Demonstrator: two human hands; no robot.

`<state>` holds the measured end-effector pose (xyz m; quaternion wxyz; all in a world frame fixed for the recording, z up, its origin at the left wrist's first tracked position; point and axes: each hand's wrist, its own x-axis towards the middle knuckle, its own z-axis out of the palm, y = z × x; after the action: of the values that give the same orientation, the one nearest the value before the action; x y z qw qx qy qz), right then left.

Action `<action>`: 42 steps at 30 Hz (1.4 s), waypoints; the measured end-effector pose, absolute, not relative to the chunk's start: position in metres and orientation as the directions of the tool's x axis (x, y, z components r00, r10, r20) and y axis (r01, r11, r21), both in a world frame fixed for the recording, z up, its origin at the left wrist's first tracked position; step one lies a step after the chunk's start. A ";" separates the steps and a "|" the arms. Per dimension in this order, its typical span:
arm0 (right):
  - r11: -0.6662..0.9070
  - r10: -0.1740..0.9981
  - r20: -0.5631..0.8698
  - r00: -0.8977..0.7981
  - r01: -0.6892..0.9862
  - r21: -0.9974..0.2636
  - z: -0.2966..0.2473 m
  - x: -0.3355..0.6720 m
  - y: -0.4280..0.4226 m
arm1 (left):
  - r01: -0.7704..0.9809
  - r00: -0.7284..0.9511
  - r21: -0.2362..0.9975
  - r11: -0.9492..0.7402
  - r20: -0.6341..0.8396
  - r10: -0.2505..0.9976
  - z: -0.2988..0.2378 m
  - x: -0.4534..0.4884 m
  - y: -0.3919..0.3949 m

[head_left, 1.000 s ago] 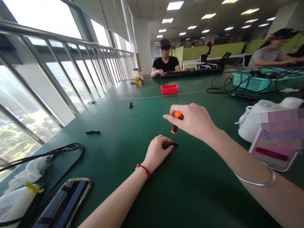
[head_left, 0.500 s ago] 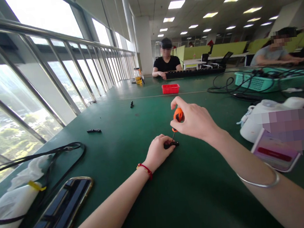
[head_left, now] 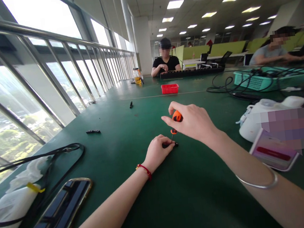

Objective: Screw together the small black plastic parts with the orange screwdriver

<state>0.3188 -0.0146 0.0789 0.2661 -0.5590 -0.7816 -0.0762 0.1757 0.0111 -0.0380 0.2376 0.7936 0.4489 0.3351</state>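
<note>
Screwdriver [head_left: 173,130] slants in the right hand [head_left: 194,122], fingers curled loosely around its orange handle [head_left: 177,115], tip down at a small black part [head_left: 176,144]; the thumb, bent in half a second ago, now stretches past the handle, while the left hand [head_left: 158,151] pinches the part on the green table [head_left: 157,208]

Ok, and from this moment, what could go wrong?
1. The screwdriver slants down to the small black part right beside the left hand; a slip could jab a finger.
2. The right hand has its thumb and index finger apart near the handle, so the tool might wobble.
3. The part is small and mostly covered by the left hand, so it could twist unnoticed.
</note>
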 end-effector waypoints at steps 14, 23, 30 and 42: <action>0.364 0.844 0.489 -0.221 0.905 -0.218 0.076 0.316 -0.014 | 0.576 0.383 0.644 -0.503 0.331 0.862 -0.041 0.177 0.012; 0.351 0.821 0.519 -0.236 0.927 -0.134 0.079 0.316 -0.019 | 0.591 0.383 0.634 -0.498 0.323 0.865 -0.039 0.177 0.011; 0.329 0.839 0.502 -0.209 0.931 -0.161 0.081 0.316 -0.019 | 0.596 0.400 0.624 -0.506 0.316 0.860 -0.037 0.177 0.011; 0.336 0.846 0.488 -0.212 0.925 -0.179 0.081 0.316 -0.020 | 0.584 0.396 0.628 -0.514 0.333 0.856 -0.039 0.177 0.011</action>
<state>0.3163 -0.0196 0.0806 0.2594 -0.5714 -0.7750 -0.0754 0.1765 0.0106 -0.0386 0.2111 0.8083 0.4452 0.3223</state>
